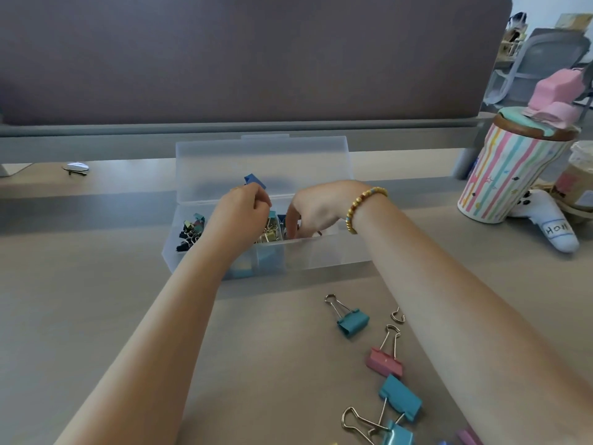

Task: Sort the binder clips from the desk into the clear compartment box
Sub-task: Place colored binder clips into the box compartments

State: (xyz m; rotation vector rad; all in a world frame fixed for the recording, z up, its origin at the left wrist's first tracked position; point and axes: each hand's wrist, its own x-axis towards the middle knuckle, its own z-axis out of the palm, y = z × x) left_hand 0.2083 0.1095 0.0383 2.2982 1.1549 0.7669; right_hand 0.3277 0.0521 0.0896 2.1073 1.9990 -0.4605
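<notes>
Desk (96, 284) space is carrying the clear compartment box (321, 252), lid propped open for dropping clips in. Both hands are working over it: the left hand (239, 210) is pinching a blue clip (254, 180), while the right hand (316, 208) is dipping curled fingers inside, its grip hidden. Large binder clips (353, 322) are waiting near the right forearm.

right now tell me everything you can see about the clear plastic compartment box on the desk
The clear plastic compartment box is long, frosted and translucent, sitting on the wood-tone desk with its hinged lid standing open behind it. Dividers split it into compartments: small dark clips at its left end, gold and teal ones near the middle. The left hand, holding a blue clip, hovers above it; the right hand reaches into a compartment.
</notes>
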